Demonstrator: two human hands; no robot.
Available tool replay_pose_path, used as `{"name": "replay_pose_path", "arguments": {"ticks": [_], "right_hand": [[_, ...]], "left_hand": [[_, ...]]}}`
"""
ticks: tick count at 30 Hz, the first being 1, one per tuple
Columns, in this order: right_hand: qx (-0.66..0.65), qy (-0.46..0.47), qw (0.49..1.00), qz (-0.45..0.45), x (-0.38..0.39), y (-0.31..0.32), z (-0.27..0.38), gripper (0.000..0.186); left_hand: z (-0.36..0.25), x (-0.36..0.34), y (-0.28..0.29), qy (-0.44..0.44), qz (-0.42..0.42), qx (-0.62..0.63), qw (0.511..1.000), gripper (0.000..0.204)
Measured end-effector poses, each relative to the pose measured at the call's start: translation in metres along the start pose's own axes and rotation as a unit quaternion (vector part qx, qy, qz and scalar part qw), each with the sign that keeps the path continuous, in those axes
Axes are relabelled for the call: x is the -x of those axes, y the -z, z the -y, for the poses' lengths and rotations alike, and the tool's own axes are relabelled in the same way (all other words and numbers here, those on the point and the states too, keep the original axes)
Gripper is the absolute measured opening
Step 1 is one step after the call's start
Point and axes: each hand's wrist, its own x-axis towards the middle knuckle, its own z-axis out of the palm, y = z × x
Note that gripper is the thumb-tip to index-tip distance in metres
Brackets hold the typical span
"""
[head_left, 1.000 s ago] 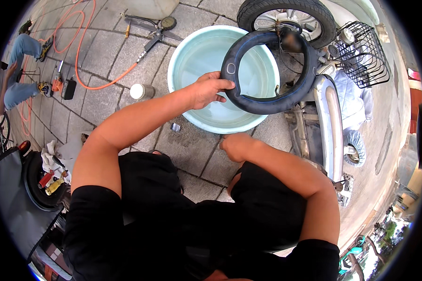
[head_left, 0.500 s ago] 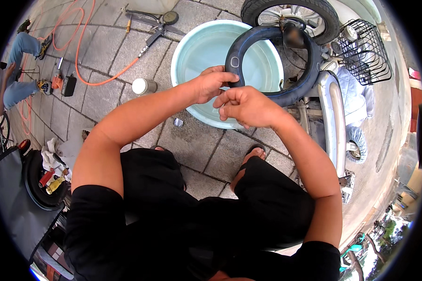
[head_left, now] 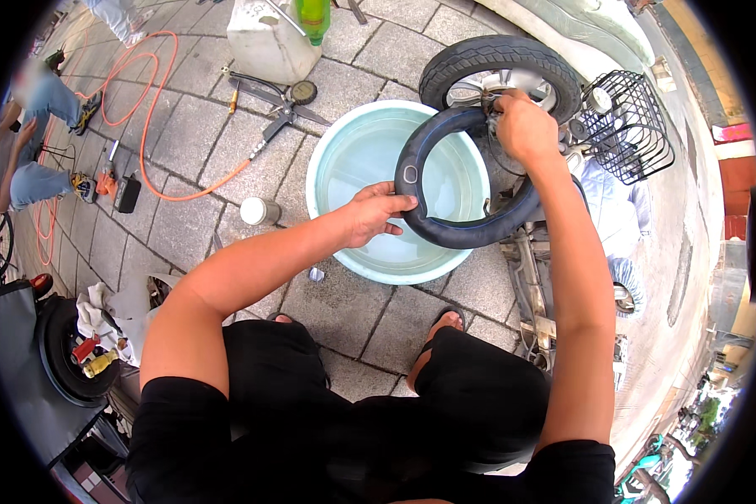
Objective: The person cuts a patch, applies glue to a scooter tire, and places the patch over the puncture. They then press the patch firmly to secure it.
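A black inner tube [head_left: 412,176] with a blue line is held partly over a pale green basin [head_left: 315,210] of water. My left hand [head_left: 374,214] pinches the tube's near left side between thumb and fingers. Further off, my right hand [head_left: 527,126] is closed by the tube's far right part, in front of a spoked wheel with a black tyre [head_left: 433,80]. Its fingertips meet something small and dark at the wheel's hub that I cannot make out. My right forearm hides part of the tube.
An air gun with a gauge [head_left: 286,109] and an orange hose [head_left: 202,195] lie on the paving left of the basin. Near it stand a white-lidded jar [head_left: 260,211] and a white jug [head_left: 273,42]. A black wire basket [head_left: 630,126] is at right. Another person sits far left.
My right hand has left the tube's near left side and reached away to the wheel hub. My left hand keeps hold of the tube. The view has tilted up.
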Motion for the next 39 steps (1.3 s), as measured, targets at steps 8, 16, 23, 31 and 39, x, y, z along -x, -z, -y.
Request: {"name": "replay_pose_path", "arguments": {"ticks": [8, 16, 23, 31, 39], "right_hand": [[-0.103, -0.186, 0.976, 0.045, 0.008, 0.01, -0.018, 0.034], [-0.555, -0.251, 0.689, 0.393, 0.031, -0.102, 0.05, 0.068], [-0.635, -0.216, 0.61, 0.422, 0.041, -0.107, 0.051, 0.029], [-0.61, -0.216, 0.654, 0.392, 0.053, -0.118, 0.035, 0.024], [-0.628, -0.212, 0.68, 0.314, 0.061, -0.1, 0.06, 0.024]], "left_hand": [[-0.018, -0.003, -0.005, -0.02, 0.01, 0.006, 1.0, 0.038], [-0.017, -0.008, -0.015, 0.024, -0.102, -0.051, 0.993, 0.068], [0.012, -0.027, -0.031, -0.064, -0.136, 0.039, 0.988, 0.056], [0.03, -0.02, -0.06, -0.062, -0.149, 0.103, 0.981, 0.053], [0.02, -0.02, -0.056, -0.121, -0.2, 0.064, 0.97, 0.036]]}}
